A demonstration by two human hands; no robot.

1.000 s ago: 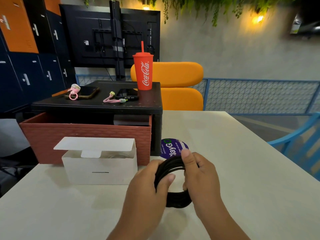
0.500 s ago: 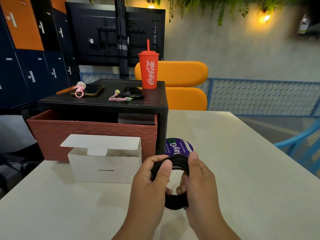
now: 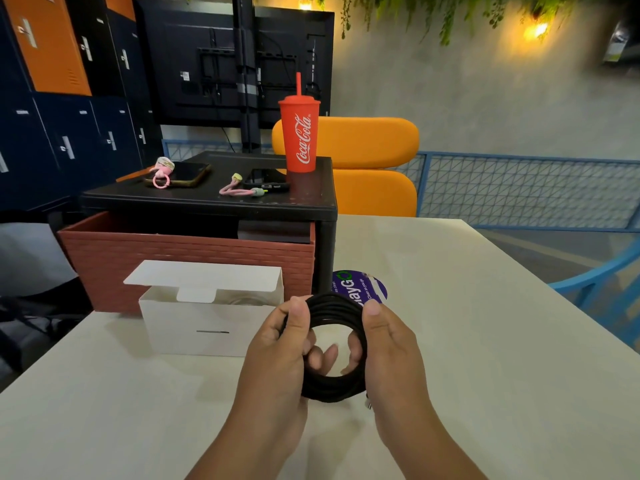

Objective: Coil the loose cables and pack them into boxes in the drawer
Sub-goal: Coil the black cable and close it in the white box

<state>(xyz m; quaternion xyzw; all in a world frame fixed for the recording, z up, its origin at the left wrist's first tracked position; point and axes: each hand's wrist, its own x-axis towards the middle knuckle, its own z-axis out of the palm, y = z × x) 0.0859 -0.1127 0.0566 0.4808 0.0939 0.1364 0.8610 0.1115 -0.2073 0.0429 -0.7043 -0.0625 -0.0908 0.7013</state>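
A black cable (image 3: 332, 386) is wound into a round coil above the table. My left hand (image 3: 277, 351) grips its left side with the thumb on top. My right hand (image 3: 388, 344) grips its right side, fingers curled through the ring. A metal plug end (image 3: 369, 405) sticks out under my right hand. A white box (image 3: 207, 323) stands open to the left, flap raised, with a pale coil partly visible inside. Behind it the brick-red drawer (image 3: 187, 261) is pulled out of a black stand (image 3: 214, 202).
On the stand are a red Coca-Cola cup (image 3: 300, 133), two phones (image 3: 180, 173) (image 3: 266, 178) and two pink cables (image 3: 162, 171) (image 3: 242, 190). A purple round sticker (image 3: 360, 289) lies on the white table (image 3: 485, 341). An orange chair (image 3: 363, 161) and blue chair (image 3: 602, 289) stand nearby.
Both hands have spread the coil into a wider, rounder ring and shifted it slightly right. The view has moved in closer.
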